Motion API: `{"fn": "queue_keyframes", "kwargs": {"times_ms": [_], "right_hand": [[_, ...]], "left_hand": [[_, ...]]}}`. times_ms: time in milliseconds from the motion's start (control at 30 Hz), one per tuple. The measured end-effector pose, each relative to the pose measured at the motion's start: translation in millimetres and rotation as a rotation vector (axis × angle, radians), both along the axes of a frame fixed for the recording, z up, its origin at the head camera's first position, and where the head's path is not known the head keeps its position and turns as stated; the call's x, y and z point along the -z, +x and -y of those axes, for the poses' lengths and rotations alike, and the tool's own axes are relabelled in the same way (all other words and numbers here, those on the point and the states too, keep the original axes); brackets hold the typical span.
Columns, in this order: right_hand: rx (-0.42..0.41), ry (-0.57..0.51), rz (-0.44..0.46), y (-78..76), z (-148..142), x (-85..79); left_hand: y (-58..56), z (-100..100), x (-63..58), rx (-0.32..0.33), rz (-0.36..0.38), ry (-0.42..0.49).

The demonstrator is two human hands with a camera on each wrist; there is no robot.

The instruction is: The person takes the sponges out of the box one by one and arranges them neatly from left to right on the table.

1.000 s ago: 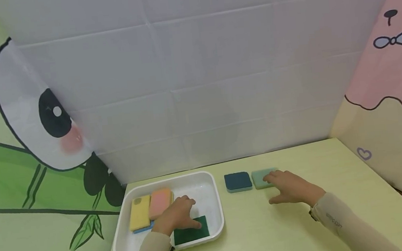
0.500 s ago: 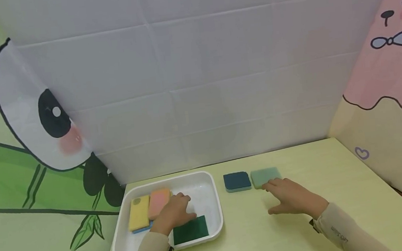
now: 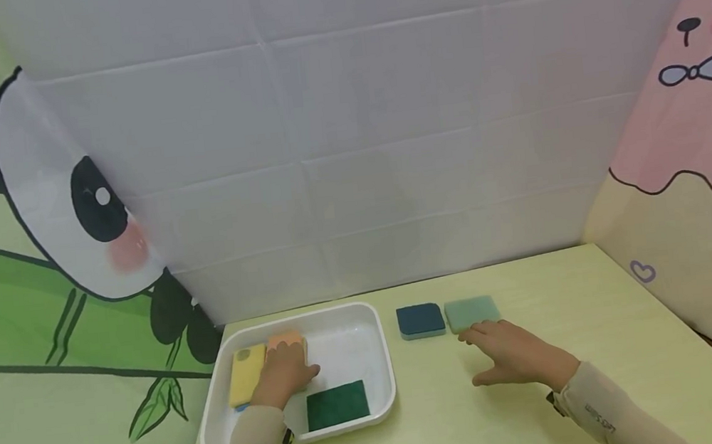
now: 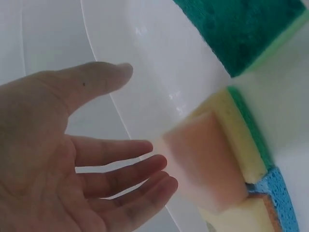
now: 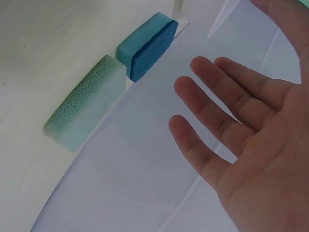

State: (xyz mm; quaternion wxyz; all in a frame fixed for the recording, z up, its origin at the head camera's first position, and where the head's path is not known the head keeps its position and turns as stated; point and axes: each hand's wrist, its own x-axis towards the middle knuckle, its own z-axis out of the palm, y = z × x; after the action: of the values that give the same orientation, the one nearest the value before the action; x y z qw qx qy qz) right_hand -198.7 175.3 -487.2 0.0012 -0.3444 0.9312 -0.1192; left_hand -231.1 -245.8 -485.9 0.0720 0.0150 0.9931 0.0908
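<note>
Over the white plastic tray with rounded corners (image 3: 343, 352), on the left of the pale yellow bench (image 3: 445, 413), your left grip (image 3: 283, 372) is released, fingers loosely extended, thumb spread. It's above the peach-orange rectangular sponge (image 4: 207, 164); can't tell if your fingertips touch it.

That sponge lies stacked on a yellow sponge with a green face (image 4: 239, 133). Beside it you've got a plain yellow rectangular sponge (image 3: 246, 377) with a dark round mark, and a bit of porous blue sponge (image 4: 281, 195) showing underneath. A dark green rectangular sponge (image 3: 338, 404) lies flat at the tray's near right, apart from the stack.

Your right grip (image 3: 517, 353) is also released, fingers apart and slightly bent, holding nothing. It's near the pale green rectangular sponge (image 3: 472, 311) on the bench, right of the tray. Just left of that sits a dark blue sponge (image 3: 420, 319) with a lighter teal base.
</note>
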Motion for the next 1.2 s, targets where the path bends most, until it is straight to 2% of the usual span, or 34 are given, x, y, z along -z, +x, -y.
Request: {"fn": "queue_keyframes", "kwargs": {"times_ms": [167, 367, 567, 767, 967, 1200], "right_hand": [[-0.006, 0.011, -0.006, 0.7, -0.2, 1.5], [-0.014, -0.003, 0.005, 1.6, -0.1, -0.1], [-0.026, -0.010, 0.026, 2.0, 0.0, 3.7], [-0.026, -0.001, 0.025, 2.8, -0.2, 6.5], [-0.022, 0.016, 0.031, 2.8, 1.4, 7.1], [-0.028, 0.004, 0.057, 1.4, 3.3, 8.6]], "left_hand": [[-3.0, 9.4, -1.2, -0.097, 0.013, 0.021], [-12.1, 24.1, 3.3, -0.152, -0.010, 0.056], [-17.2, 35.2, 8.5, -0.162, 0.005, 0.079], [-21.2, 41.6, 16.7, -0.179, 0.025, 0.035], [-19.7, 41.0, 12.4, -0.166, 0.016, 0.010], [-22.7, 42.2, 14.4, -0.171, 0.038, 0.025]]}}
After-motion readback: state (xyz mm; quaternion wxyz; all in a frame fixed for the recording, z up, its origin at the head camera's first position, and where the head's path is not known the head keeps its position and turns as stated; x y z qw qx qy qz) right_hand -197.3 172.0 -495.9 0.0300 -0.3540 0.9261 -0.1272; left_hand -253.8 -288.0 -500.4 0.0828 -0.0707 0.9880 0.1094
